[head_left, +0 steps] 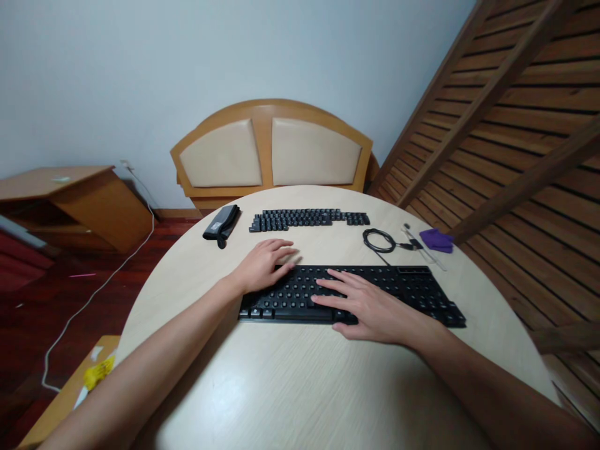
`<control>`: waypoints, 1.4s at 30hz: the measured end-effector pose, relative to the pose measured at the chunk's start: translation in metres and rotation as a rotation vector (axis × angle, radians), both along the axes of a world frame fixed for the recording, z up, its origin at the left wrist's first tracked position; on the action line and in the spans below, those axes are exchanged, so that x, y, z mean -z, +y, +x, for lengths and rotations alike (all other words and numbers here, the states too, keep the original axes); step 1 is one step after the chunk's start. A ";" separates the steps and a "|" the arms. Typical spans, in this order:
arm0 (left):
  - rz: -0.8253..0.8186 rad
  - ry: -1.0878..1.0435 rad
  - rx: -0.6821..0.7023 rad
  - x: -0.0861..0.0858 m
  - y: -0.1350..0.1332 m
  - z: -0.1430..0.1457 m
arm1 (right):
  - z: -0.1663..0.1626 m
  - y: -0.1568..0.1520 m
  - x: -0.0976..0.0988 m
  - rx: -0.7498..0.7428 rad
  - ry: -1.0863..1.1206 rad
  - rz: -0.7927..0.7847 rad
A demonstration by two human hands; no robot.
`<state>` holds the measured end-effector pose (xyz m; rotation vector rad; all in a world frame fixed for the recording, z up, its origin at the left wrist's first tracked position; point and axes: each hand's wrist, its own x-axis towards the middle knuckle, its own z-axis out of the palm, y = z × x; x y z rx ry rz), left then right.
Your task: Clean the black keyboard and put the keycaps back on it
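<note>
head view: left hand (268, 265) and right hand (368, 306), apart with fingers spread and gripping nothing, lie over a long black plastic keyboard (288, 296) on a pale round wooden table (262, 387). steady, light fingertips would likely serve best, well clear of the black plastic keycaps (300, 217) rowed beyond.
</note>
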<state>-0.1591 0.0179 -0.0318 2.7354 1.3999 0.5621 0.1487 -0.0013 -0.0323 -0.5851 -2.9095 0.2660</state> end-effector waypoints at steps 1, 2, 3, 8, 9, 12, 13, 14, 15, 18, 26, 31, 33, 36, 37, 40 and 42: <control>0.029 0.021 -0.028 0.003 0.012 -0.003 | 0.000 0.000 0.000 0.002 0.000 -0.005; 0.055 0.042 -0.056 0.005 0.024 -0.005 | 0.000 0.000 0.000 0.005 0.004 -0.011; 0.077 0.056 -0.095 0.007 0.035 -0.008 | 0.000 0.000 0.000 0.009 0.011 -0.018; 0.109 0.116 -0.195 0.013 0.072 -0.014 | 0.000 0.000 0.001 0.013 0.029 -0.051; 0.109 0.122 -0.203 0.013 0.077 -0.014 | 0.000 0.000 0.001 0.012 0.028 -0.053; 0.105 0.146 -0.228 0.016 0.088 -0.014 | 0.001 0.001 0.001 0.005 0.028 -0.053; 0.103 0.155 -0.231 0.017 0.090 -0.014 | 0.001 0.001 0.001 0.003 0.028 -0.051; 0.100 0.164 -0.232 0.018 0.092 -0.014 | 0.001 0.001 0.001 0.003 0.027 -0.048; 0.098 0.172 -0.229 0.019 0.094 -0.013 | 0.001 0.001 0.001 0.002 0.025 -0.045; 0.093 0.185 -0.208 0.019 0.097 -0.011 | 0.001 0.000 0.001 -0.002 0.018 -0.045; 0.052 0.143 -0.138 0.014 0.090 -0.002 | 0.000 -0.001 -0.002 0.000 0.021 -0.036; 0.017 0.057 -0.107 0.011 0.061 0.008 | 0.001 -0.001 -0.001 -0.002 0.040 -0.041; 0.010 0.012 -0.101 0.009 0.042 0.013 | 0.001 0.000 0.001 -0.001 0.051 -0.047; -0.081 -0.158 -0.067 0.006 0.011 0.018 | 0.002 0.000 0.003 0.000 0.064 -0.050; -0.110 -0.194 -0.063 0.005 0.001 0.019 | 0.002 0.000 0.003 -0.001 0.066 -0.047; -0.184 -0.272 -0.046 0.005 -0.023 0.021 | 0.002 0.000 0.004 -0.003 0.061 -0.035; -0.196 -0.298 -0.050 0.005 -0.032 0.021 | 0.003 0.000 0.005 -0.001 0.058 -0.033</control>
